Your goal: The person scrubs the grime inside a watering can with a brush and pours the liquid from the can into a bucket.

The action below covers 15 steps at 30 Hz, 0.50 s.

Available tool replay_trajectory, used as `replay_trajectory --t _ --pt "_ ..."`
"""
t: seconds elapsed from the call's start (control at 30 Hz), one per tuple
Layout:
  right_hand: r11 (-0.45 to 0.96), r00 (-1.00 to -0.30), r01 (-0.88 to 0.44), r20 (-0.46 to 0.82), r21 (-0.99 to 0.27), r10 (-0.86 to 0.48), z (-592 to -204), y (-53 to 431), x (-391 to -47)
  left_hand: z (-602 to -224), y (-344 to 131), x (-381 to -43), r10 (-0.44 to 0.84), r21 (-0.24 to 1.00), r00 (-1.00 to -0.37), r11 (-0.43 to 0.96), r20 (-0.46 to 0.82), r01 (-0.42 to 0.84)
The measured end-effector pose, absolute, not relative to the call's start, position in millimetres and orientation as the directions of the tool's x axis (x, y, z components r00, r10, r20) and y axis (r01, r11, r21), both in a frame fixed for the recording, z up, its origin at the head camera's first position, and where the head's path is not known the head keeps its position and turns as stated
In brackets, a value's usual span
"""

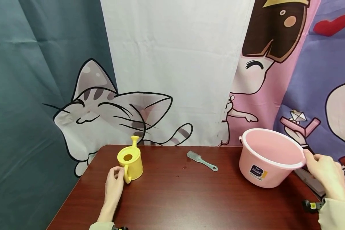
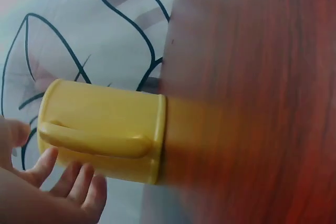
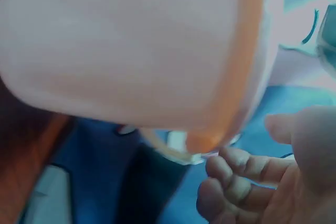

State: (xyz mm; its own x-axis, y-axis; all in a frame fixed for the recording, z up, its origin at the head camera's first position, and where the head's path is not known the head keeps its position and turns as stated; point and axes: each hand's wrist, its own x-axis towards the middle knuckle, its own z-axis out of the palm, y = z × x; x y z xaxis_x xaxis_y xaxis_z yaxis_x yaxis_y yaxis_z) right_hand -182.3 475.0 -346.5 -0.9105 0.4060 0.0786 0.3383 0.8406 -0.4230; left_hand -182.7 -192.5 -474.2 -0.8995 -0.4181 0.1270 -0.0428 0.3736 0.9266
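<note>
A yellow watering can [image 1: 134,163] stands upright on the left of the brown table, its handle facing me. My left hand [image 1: 115,185] is beside that handle. In the left wrist view, its loosely bent fingers [image 2: 94,195] lie alongside the handle, not wrapped round it. At the right stands a pink bucket [image 1: 268,172] with a dark label. My right hand [image 1: 326,171] is at the bucket's right rim. In the right wrist view, the thumb stands apart from the bucket, and the bent fingertips [image 3: 231,161] are close to the rim; contact is unclear.
A pale green comb [image 1: 202,161] lies between the watering can and the bucket, towards the back of the table [image 1: 189,198]. Small drops are near it. Behind the table hangs a printed cloth [image 1: 175,64]. The bucket is close to the table's right edge.
</note>
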Motion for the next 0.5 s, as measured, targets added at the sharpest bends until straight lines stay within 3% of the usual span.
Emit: replay_trajectory --t 0.23,0.5 --pt "0.897 -0.915 0.259 0.206 -0.358 0.346 -329.2 439.1 -175.7 -456.6 -191.4 -183.9 -0.445 0.879 -0.841 0.472 0.309 0.072" --pt "0.935 -0.933 0.004 0.336 -0.355 0.131 -325.7 383.4 -177.8 -431.9 -176.2 -194.1 -0.187 0.736 -0.905 0.654 0.381 0.175"
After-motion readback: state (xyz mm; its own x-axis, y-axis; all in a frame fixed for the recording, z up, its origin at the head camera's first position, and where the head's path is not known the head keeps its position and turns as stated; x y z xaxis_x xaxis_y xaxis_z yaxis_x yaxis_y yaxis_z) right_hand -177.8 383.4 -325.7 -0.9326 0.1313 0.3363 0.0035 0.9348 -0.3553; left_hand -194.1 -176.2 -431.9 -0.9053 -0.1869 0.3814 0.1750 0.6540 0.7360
